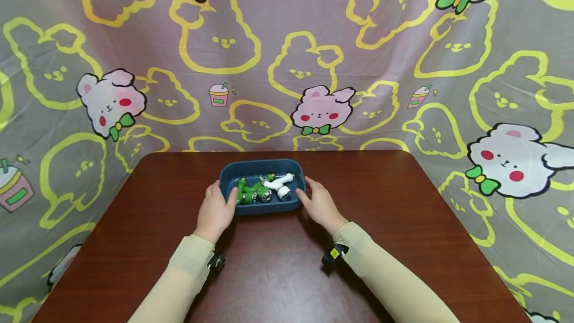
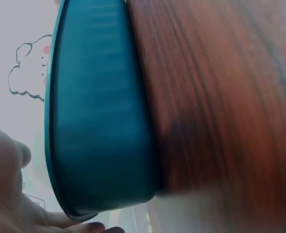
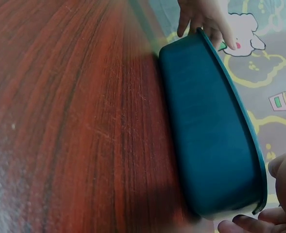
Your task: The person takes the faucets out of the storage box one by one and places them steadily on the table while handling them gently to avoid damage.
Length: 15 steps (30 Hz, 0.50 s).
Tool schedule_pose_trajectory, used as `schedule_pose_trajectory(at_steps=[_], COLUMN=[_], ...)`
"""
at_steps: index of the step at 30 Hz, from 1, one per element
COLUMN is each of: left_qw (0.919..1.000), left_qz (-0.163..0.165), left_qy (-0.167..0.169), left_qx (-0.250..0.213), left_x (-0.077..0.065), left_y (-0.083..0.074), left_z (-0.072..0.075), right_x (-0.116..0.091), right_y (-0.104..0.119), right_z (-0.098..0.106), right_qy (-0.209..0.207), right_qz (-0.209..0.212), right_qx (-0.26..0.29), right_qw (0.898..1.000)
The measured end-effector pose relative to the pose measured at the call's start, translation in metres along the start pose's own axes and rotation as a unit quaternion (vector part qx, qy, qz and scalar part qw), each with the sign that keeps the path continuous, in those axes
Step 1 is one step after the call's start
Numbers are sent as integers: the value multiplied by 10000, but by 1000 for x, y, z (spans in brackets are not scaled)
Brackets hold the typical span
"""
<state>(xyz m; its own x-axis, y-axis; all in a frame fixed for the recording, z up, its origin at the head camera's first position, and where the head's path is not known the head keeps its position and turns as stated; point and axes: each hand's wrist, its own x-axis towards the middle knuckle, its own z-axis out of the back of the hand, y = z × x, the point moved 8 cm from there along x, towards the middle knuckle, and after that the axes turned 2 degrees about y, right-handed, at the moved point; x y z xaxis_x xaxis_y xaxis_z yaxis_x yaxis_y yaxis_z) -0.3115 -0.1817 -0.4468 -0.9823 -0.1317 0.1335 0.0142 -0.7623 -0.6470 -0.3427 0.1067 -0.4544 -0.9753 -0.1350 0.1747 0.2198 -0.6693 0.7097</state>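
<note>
A shallow dark-blue plastic tray [image 1: 269, 208] sits on the table, holding several green Y-shaped pieces [image 1: 251, 194] that look like pipe fittings. A similar white piece [image 1: 283, 187] lies at the right inside it. My left hand [image 1: 216, 212] grips the tray's left end, thumb over the rim and fingers along the outside. At the right end, my right hand [image 1: 321, 204] holds the rim with its thumb near the front corner. Both wrist views show the tray's outer wall [image 2: 99, 107], while its contents are hidden there.
The brown wood-grain table [image 1: 278, 263] extends around the tray on all sides. Behind and beside it hangs a grey curtain [image 1: 264, 83] printed with cartoon animals. Each wrist wears a small black camera [image 1: 216, 262] on a strap.
</note>
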Motion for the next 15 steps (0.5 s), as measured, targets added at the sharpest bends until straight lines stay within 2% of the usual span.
schedule_pose_trajectory(at_steps=[9, 15], left_qw=[9994, 9991], left_qz=[212, 219], left_qy=[189, 150], left_qx=[-172, -336], left_x=[1, 3], left_y=[5, 6], left_z=[-3, -4], right_x=[-1, 0], right_y=[1, 0], right_z=[-1, 0], right_qy=[76, 106], right_qz=[7, 85], right_qx=[26, 144], right_qw=[10000, 9998])
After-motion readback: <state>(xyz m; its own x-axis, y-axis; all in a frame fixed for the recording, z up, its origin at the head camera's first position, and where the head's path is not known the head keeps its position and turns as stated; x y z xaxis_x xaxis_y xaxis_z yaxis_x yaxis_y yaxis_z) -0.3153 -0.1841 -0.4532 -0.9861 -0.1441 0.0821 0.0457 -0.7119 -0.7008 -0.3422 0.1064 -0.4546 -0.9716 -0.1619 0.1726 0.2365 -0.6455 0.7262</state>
